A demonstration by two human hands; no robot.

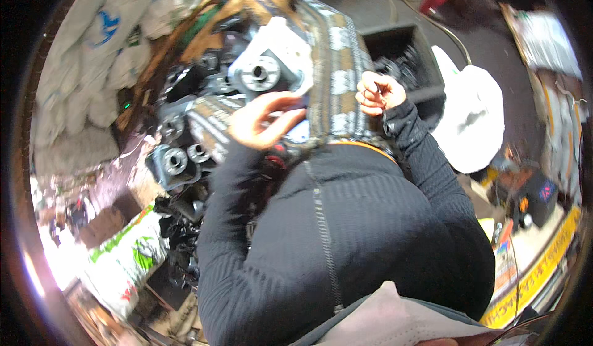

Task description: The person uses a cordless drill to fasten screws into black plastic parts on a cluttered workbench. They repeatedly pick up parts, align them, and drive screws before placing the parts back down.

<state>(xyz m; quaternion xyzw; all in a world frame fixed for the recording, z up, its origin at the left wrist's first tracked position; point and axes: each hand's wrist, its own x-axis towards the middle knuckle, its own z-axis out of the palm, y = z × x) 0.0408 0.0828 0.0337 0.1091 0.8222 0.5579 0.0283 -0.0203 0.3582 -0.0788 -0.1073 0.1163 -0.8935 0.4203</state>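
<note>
1. Small dark part (378,88), pinched in the right hand (378,94): the fingers are closed together on it, and it sits up near the chest, just right of the patterned cloth (333,68) draped over the lap. It is too small and blurred to tell what kind of part it is. Such a fingertip hold looks easy to lose; I judge a slip would send the part down into the clutter.

2. Left hand (262,120): its grip is loose, fingers curled and half apart, resting at the left edge of the cloth, over the grey metal pieces. I cannot tell whether it actually holds anything. If it is only steadying, a shift of the cloth could upset what lies there.

3. Round metal hub (259,74), just above the left hand and left of the cloth, lies on white wrapping. It looks heavy; a nudge could roll it off onto the other castings (176,161) lower left of the cloth.

4. Black bin (404,59), right of the cloth, holds more small dark parts. A dropped one would likely be hard to pick out among them.

5. White bag (469,117), further right of the cloth, could snag a sleeve.
</note>
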